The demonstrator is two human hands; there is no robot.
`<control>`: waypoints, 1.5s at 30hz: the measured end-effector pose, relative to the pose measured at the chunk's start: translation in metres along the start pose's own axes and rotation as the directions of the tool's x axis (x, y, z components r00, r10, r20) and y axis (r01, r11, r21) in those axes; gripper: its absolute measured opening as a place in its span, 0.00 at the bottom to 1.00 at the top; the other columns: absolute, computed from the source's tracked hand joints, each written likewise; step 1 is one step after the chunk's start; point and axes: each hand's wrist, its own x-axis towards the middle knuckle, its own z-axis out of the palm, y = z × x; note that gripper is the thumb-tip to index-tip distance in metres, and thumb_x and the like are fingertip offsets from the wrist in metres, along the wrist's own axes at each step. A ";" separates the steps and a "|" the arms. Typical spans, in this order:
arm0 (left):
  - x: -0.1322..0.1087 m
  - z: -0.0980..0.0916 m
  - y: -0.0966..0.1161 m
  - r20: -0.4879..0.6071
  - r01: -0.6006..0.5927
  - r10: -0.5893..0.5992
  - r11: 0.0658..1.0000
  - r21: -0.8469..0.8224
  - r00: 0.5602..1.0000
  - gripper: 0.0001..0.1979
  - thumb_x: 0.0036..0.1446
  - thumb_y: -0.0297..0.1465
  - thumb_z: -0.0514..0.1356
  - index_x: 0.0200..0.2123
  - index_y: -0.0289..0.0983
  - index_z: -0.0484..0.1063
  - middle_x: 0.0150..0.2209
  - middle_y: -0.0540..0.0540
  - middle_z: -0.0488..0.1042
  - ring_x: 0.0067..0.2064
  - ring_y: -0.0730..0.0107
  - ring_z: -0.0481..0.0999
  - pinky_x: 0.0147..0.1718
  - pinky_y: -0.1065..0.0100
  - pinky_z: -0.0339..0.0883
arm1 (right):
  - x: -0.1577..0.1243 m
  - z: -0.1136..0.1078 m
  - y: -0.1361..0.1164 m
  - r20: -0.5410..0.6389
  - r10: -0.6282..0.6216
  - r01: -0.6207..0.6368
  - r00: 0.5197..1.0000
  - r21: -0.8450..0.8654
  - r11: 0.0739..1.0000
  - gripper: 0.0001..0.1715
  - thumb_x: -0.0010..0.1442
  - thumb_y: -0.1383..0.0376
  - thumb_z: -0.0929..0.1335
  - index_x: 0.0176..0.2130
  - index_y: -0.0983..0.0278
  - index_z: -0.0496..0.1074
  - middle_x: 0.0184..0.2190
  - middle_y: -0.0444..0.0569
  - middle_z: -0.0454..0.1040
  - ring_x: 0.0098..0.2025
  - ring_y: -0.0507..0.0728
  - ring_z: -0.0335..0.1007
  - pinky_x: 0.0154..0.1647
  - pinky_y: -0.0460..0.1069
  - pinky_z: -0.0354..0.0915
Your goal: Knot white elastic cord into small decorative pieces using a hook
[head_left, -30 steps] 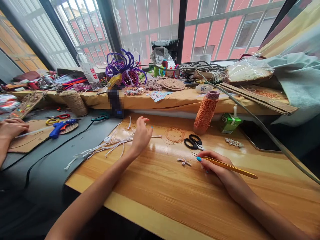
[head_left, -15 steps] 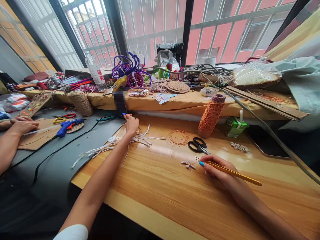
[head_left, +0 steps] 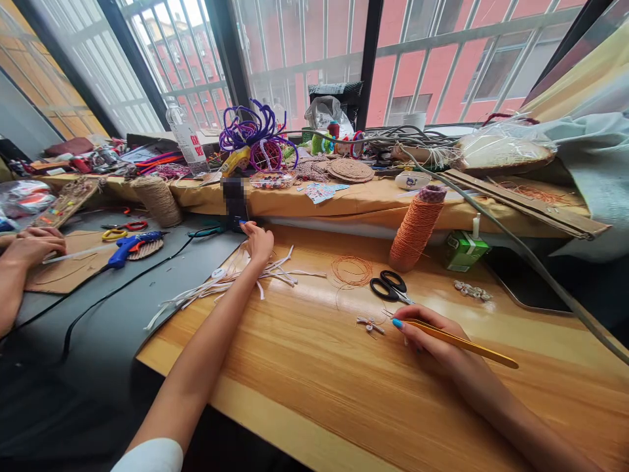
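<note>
My left hand (head_left: 259, 242) reaches across the bundle of white cords (head_left: 221, 278) to a dark, partly blurred phone (head_left: 238, 211) standing against the ledge. A blue-nailed finger is at the phone's lower part; whether it presses the screen I cannot tell. Gold tweezers (head_left: 462, 343) lie in my right hand (head_left: 427, 331), the thumb pressed along them and their tips pointing left. Just left of the tips, a small figure of white cord and thin wire (head_left: 370, 325) rests on the wooden table. Black-handled scissors (head_left: 390, 286) lie beyond my right fingers.
Behind my right hand stand an orange twine cone (head_left: 417, 229) and a green carton (head_left: 464, 250), with a coil of copper-coloured wire (head_left: 352, 270) nearer the middle. At left, another person's hand (head_left: 37, 249) rests on cardboard beside a blue glue gun (head_left: 130, 249). Craft supplies crowd the ledge.
A cord end under my left forearm has shifted right. The other person's hand and the cardboard moved slightly left. Both my hands stay nearly where they were.
</note>
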 end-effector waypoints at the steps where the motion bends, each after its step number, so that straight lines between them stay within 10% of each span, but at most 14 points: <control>1: 0.000 0.000 0.000 -0.008 0.004 -0.004 1.000 0.010 1.000 0.16 0.57 0.33 0.53 0.49 0.34 0.61 0.47 0.42 0.65 0.45 0.64 0.69 0.42 0.57 0.66 | 0.000 0.000 0.000 -0.005 0.003 -0.003 1.000 0.003 1.000 0.14 0.50 0.54 0.64 0.30 0.63 0.69 0.21 0.44 0.65 0.24 0.52 0.58 0.25 0.47 0.55; 13: 0.003 0.000 -0.002 -0.030 -0.019 0.021 0.997 0.071 0.999 0.17 0.57 0.31 0.54 0.49 0.33 0.60 0.48 0.40 0.64 0.44 0.63 0.70 0.40 0.58 0.67 | 0.001 0.000 0.003 0.025 0.014 -0.014 1.000 0.025 1.000 0.15 0.51 0.54 0.64 0.31 0.63 0.67 0.20 0.42 0.63 0.24 0.51 0.57 0.26 0.46 0.54; 21: -0.039 -0.027 0.039 0.036 -0.400 0.398 0.915 0.050 0.917 0.16 0.55 0.25 0.48 0.48 0.34 0.51 0.53 0.35 0.53 0.52 0.55 0.64 0.41 0.61 0.66 | 0.000 0.001 0.003 0.040 0.015 -0.017 0.999 0.035 0.999 0.14 0.52 0.55 0.64 0.32 0.63 0.67 0.21 0.42 0.63 0.24 0.51 0.57 0.25 0.46 0.54; 25: -0.095 -0.040 0.056 0.274 -0.676 0.661 0.735 -0.047 0.699 0.11 0.54 0.27 0.51 0.42 0.36 0.60 0.46 0.42 0.62 0.45 0.62 0.70 0.37 0.66 0.67 | 0.001 0.002 0.003 0.026 0.025 -0.026 0.999 0.046 0.999 0.14 0.51 0.55 0.64 0.33 0.63 0.66 0.20 0.41 0.62 0.24 0.51 0.57 0.25 0.46 0.54; 29: -0.150 -0.047 0.053 0.475 -0.870 0.827 0.443 -0.218 0.302 0.10 0.56 0.33 0.50 0.42 0.38 0.63 0.40 0.48 0.69 0.35 0.70 0.73 0.31 0.71 0.66 | 0.001 0.004 0.000 -0.063 0.075 -0.067 0.995 0.120 0.990 0.15 0.48 0.55 0.65 0.33 0.62 0.64 0.18 0.40 0.60 0.22 0.50 0.56 0.23 0.45 0.54; 32: -0.168 -0.046 0.046 0.515 -0.927 0.842 0.307 -0.215 0.159 0.12 0.59 0.36 0.47 0.38 0.36 0.65 0.35 0.47 0.72 0.29 0.71 0.72 0.25 0.72 0.64 | 0.000 0.004 -0.002 -0.096 0.084 -0.068 0.992 0.155 0.986 0.15 0.47 0.54 0.65 0.31 0.63 0.63 0.17 0.40 0.61 0.22 0.50 0.56 0.24 0.45 0.55; 35: -0.161 -0.042 0.044 0.478 -0.928 0.849 0.335 -0.162 0.223 0.12 0.59 0.35 0.46 0.36 0.37 0.65 0.33 0.48 0.71 0.29 0.72 0.72 0.25 0.72 0.63 | 0.000 0.003 -0.001 -0.072 0.074 -0.064 0.995 0.137 0.989 0.16 0.48 0.53 0.64 0.31 0.63 0.64 0.17 0.41 0.62 0.22 0.50 0.57 0.24 0.45 0.55; 45: -0.029 -0.030 0.018 0.062 -0.628 0.625 0.769 0.121 0.778 0.15 0.52 0.30 0.56 0.42 0.29 0.61 0.43 0.36 0.62 0.47 0.57 0.64 0.46 0.59 0.59 | 0.002 0.003 0.010 -0.025 0.086 -0.085 0.996 0.064 0.994 0.17 0.50 0.53 0.63 0.34 0.63 0.64 0.19 0.40 0.61 0.21 0.50 0.57 0.21 0.45 0.53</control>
